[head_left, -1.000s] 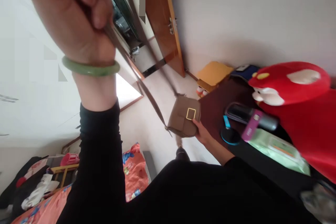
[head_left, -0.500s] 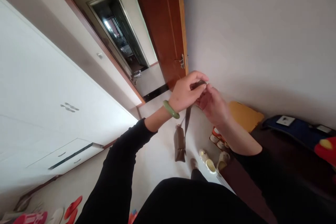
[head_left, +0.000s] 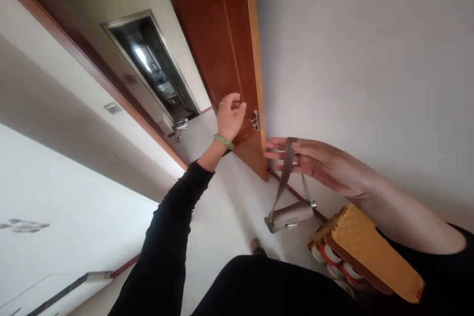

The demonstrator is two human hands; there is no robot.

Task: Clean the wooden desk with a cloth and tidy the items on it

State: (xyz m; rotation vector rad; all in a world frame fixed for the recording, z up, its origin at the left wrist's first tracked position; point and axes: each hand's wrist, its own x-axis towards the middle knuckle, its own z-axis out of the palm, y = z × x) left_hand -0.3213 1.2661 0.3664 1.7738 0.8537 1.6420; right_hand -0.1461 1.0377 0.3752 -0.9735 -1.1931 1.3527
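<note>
My right hand is stretched forward at the right, the strap of a taupe shoulder bag looped over its fingers. My thumb lies against the strap, and the other fingers extend past it. Below hangs the bag, with metal clasps at the strap ends, above the floor beside the wall. My left hand, with a green bangle at the wrist, is raised in front of the brown door. Its fingers are loosely curled, thumb apart, with nothing visible in them. Near it is the metal door handle, apparently untouched.
Beyond the standing-open door a hallway leads to another doorway. White cabinets line the left side, with a drawer pulled out low down. A yellow-topped rack with shoes stands at lower right against the grey wall.
My hands have parted: the left moved left and let go of the strap, the right moved right and down with it. The bag swung right and turned sideways. The view shifted toward the door.
</note>
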